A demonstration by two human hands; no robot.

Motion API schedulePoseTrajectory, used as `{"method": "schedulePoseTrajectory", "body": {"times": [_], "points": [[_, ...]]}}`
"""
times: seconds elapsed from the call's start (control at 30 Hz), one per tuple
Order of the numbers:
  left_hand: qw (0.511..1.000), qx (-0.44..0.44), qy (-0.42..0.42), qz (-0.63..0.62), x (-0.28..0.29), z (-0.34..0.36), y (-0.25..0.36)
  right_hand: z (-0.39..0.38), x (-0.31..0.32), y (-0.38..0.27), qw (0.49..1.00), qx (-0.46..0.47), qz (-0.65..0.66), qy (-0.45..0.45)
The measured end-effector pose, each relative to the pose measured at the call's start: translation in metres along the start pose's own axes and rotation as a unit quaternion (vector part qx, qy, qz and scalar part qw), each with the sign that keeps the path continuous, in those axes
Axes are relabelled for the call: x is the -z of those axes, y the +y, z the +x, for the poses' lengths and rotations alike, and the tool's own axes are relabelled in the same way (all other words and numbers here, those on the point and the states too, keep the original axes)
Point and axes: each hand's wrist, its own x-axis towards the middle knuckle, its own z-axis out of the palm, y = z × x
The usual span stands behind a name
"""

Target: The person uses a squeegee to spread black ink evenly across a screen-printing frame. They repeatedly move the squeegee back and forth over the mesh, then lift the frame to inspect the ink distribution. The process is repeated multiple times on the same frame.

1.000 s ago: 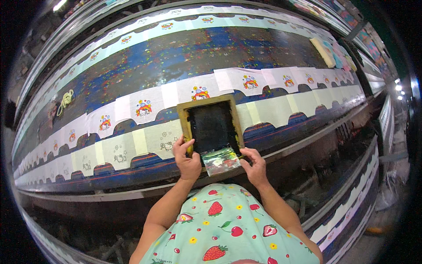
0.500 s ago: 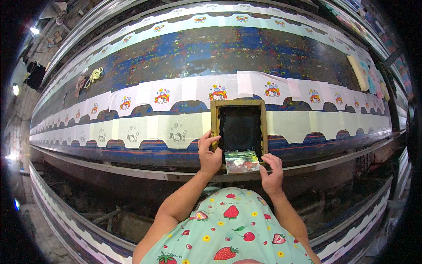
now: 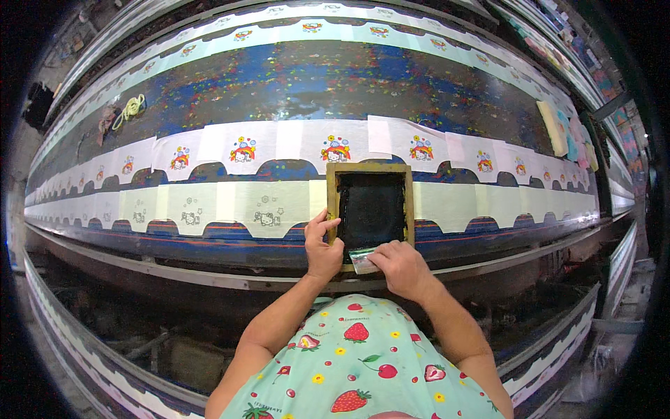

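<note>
A wooden screen-printing frame (image 3: 410, 202) with a dark mesh lies flat over the nearest row of pale cloth pieces. At the frame's lower left side, my left hand (image 3: 324, 250) is closed round the wooden edge. My right hand (image 3: 406, 271) grips a flat, paint-smeared squeegee (image 3: 361, 261) at the near end of the mesh, fingers over its top edge. The hand hides the squeegee's right part. Just left of the frame, a cloth piece (image 3: 286, 199) bears a dark outline print. The cloth under the frame is hidden.
Behind the frame runs a row of white cloth pieces (image 3: 380, 140) with coloured rainbow prints. The long table (image 3: 279, 91) is stained blue and speckled with paint. A yellow cord bundle (image 3: 130, 110) lies at the far left, folded coloured cloths (image 3: 569, 133) at the right.
My right hand has moved left from the frame's lower right corner and closed on the squeegee, which now stands tilted differently. My left hand stays on the frame. The view has shifted slightly.
</note>
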Motion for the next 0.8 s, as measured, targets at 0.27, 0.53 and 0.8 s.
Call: {"method": "schedulePoseTrajectory", "body": {"times": [0.27, 0.53, 0.8], "points": [[0.992, 0.077, -0.005, -0.1, 0.003, 0.008, -0.005, 0.084, 0.043, 0.062, 0.995, -0.013, 0.036, -0.089], [0.976, 0.173, -0.088, -0.099, 0.022, 0.032, 0.006, 0.141, 0.037, 0.102, 0.997, -0.061, -0.023, 0.042], [0.98, 0.147, -0.102, -0.084, 0.02, 0.031, 0.004, 0.106, 0.022, 0.077, 0.998, -0.056, -0.002, 0.015]]}}
